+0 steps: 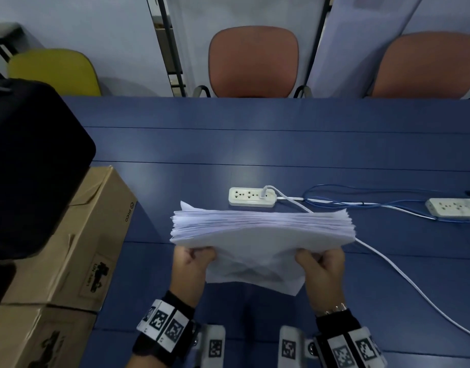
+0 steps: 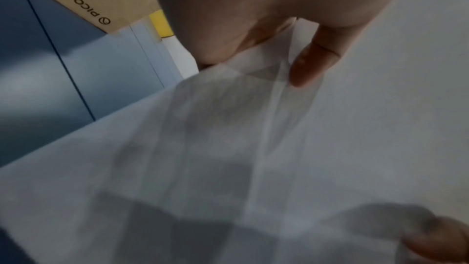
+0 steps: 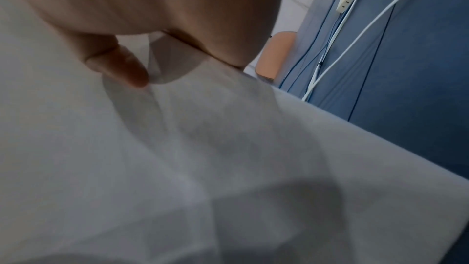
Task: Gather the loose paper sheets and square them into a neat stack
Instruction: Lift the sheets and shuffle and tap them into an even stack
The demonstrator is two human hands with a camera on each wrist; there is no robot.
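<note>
A thick stack of white paper sheets (image 1: 260,235) is held up on edge above the blue table (image 1: 281,144), its upper edge fanned and uneven, one sheet corner poking out at the top left. My left hand (image 1: 194,257) grips the stack's left side, and my right hand (image 1: 320,260) grips its right side, thumbs on the near face. In the left wrist view the thumb (image 2: 312,61) presses on the paper (image 2: 253,148). In the right wrist view the thumb (image 3: 121,67) lies on the sheets (image 3: 203,158). The fingers behind the stack are hidden.
A white power strip (image 1: 251,197) with a white cable (image 1: 403,274) lies just beyond the stack; a second strip (image 1: 452,207) and blue wires sit at the right. Cardboard boxes (image 1: 77,248) and a black bag (image 1: 29,166) stand at the left. Chairs (image 1: 253,61) line the far edge.
</note>
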